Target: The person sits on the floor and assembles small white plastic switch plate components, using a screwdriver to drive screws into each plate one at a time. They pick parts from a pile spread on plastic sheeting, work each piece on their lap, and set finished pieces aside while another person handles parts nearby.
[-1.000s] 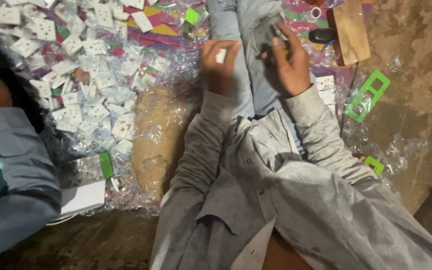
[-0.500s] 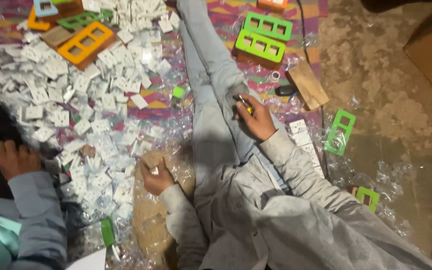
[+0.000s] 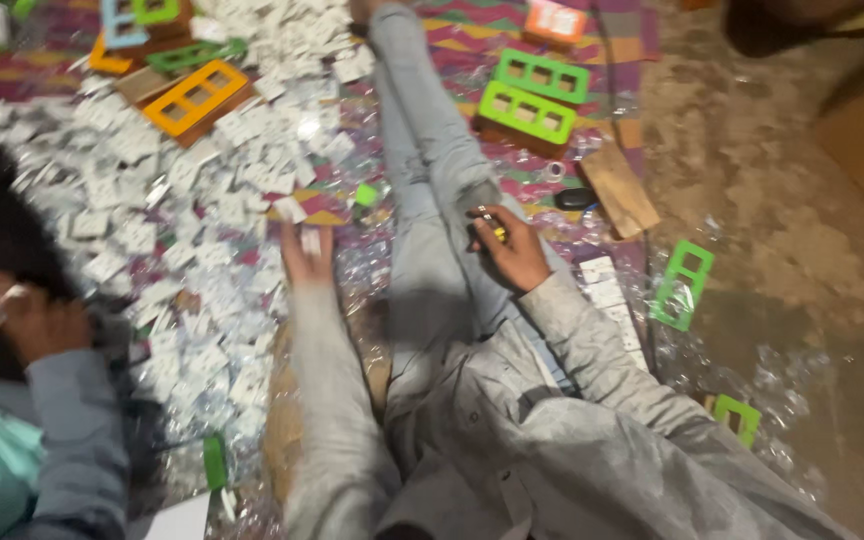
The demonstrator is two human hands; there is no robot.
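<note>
Here, left hand (image 3: 307, 255) reaches into the heap of small white plastic parts (image 3: 167, 215); right hand (image 3: 512, 250) grips a small dark tool with a yellow tip (image 3: 487, 228).
Left fingers lie extended on one white piece at the heap's near edge, on the patterned mat (image 3: 472, 60); pinch unclear through blur. Right fingers are curled shut around the tool, above the grey trouser leg (image 3: 432, 160). Parts look light, rigid and probably slick in their clear wrap: best taken by opposite edges.
</note>
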